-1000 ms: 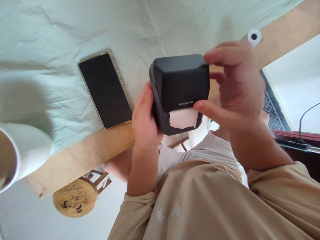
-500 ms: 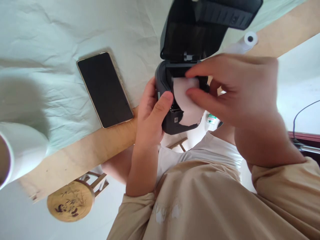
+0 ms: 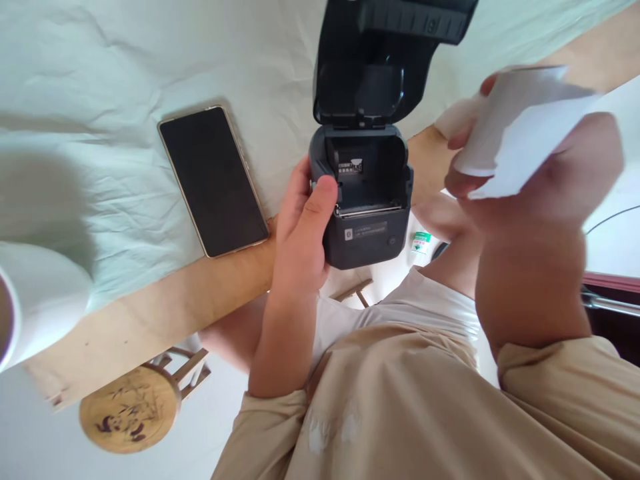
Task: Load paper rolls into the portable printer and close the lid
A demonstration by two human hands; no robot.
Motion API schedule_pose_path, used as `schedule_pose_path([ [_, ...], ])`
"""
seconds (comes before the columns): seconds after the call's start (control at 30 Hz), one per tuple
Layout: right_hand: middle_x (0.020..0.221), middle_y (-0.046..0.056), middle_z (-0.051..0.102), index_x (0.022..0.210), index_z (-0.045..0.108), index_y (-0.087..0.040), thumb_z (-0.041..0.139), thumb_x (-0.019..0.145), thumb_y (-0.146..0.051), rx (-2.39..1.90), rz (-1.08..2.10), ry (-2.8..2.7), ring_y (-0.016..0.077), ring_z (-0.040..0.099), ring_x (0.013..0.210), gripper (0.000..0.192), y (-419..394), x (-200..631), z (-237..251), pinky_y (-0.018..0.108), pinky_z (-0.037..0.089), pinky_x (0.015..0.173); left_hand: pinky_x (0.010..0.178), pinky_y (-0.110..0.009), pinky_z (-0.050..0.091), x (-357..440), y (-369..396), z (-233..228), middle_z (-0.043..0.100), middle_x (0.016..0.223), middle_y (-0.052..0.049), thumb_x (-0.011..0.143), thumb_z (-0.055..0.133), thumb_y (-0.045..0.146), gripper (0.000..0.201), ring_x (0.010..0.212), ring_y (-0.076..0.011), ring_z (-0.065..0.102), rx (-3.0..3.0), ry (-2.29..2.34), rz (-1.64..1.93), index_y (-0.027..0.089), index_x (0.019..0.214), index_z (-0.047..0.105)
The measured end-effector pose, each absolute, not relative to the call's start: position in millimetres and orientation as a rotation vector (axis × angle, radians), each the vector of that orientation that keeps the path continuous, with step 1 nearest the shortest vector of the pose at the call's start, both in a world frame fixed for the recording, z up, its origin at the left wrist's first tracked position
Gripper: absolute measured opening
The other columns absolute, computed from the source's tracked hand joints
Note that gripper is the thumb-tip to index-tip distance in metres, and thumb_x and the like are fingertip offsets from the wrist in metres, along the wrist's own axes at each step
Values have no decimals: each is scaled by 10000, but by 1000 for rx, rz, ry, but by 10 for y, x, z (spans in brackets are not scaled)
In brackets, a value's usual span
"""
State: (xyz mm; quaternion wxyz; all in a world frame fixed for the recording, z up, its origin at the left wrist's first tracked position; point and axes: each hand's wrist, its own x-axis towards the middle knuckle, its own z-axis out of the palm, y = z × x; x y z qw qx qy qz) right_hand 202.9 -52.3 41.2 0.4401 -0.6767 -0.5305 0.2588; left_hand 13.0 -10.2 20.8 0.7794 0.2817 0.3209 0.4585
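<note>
My left hand (image 3: 307, 230) is closed around the left side of a small black label printer (image 3: 367, 240), its thumb on the front edge. The printer's lid (image 3: 370, 73) stands raised, and the paper bay (image 3: 373, 177) inside holds no roll. Off to the right, my right hand (image 3: 560, 177) is closed on a white paper roll (image 3: 500, 123), with a loose torn end of paper hanging from it. Motion blurs this hand a little. Behind its fingers lies a second white roll (image 3: 457, 120), mostly hidden.
A dark-screened phone (image 3: 215, 183) lies on the pale green cloth (image 3: 125, 53) near the wooden table edge (image 3: 200, 290). At the far left stands a white cup (image 3: 47, 300). Below the table is a round wooden stool (image 3: 130, 407).
My right hand has lifted the paper roll out of the printer and moved right with it. The left hand still holds the printer, whose lid has shifted slightly left.
</note>
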Motion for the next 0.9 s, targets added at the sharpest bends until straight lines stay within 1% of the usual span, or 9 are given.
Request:
schedule_pose_path([
  [0.13,763,-20,572,995,553,-279,705,783,-514,-1466,638,-1126,127,517,539,351,-431,2169,50,274,390,430,846,-313,553,92,-62,126,710,1038,-24,944,632,491,244,964,-209,691,709,640,968,273,1021,712],
  [0.2,770,-21,598,956,563,-264,763,778,-450,-1552,441,-1242,130,559,609,327,-396,2171,-19,285,476,535,918,-341,546,70,-39,78,717,1041,-19,928,662,490,239,1035,-227,693,729,623,960,276,1020,715],
  [0.27,894,5,664,966,592,-257,753,803,-378,-1660,207,-1421,170,639,812,259,-371,2139,-39,342,558,755,993,-359,531,60,-28,52,721,1031,-18,921,679,479,223,1132,-245,678,728,634,969,276,1005,717],
  [0.33,1044,19,692,1039,605,-268,739,819,-341,-1730,119,-1551,201,650,977,268,-362,2093,-51,391,548,907,1006,-372,534,60,-29,48,726,1039,-22,924,674,476,229,1160,-256,667,725,637,976,275,1025,720],
  [0.5,1137,29,684,1313,497,-331,744,840,-376,-1688,189,-1518,211,666,1001,535,-433,2054,-83,403,530,933,935,-374,563,63,-40,82,733,1115,-24,930,665,477,263,1129,-259,674,716,630,946,274,1091,708],
  [0.6,1155,56,647,1236,581,-312,725,829,-308,-1507,-122,-1403,225,648,1045,431,-449,2174,-39,384,511,879,980,-369,557,60,-35,84,744,1098,-33,893,698,527,317,1263,-296,627,720,659,930,283,1096,697],
  [0.67,1170,90,618,1187,626,-267,729,781,-232,-1585,-283,-1350,248,623,1072,421,-407,2306,-15,380,497,851,1015,-371,549,60,-31,73,744,1088,-38,883,703,543,325,1316,-308,598,727,665,931,278,1072,697],
  [0.8,1218,129,581,1226,623,-227,701,725,-96,-1859,-169,-1378,261,574,1168,524,-287,2514,-65,415,483,1031,1027,-371,543,55,-35,61,735,1107,-34,877,702,552,322,1333,-308,588,740,693,936,284,1056,696],
  [0.9,1246,137,549,1298,583,-220,625,749,-47,-1867,-95,-1397,261,528,1222,577,-274,2542,-136,441,425,1123,963,-356,561,49,-40,70,724,1127,-28,894,683,540,291,1245,-282,639,748,685,915,307,1067,701],
])
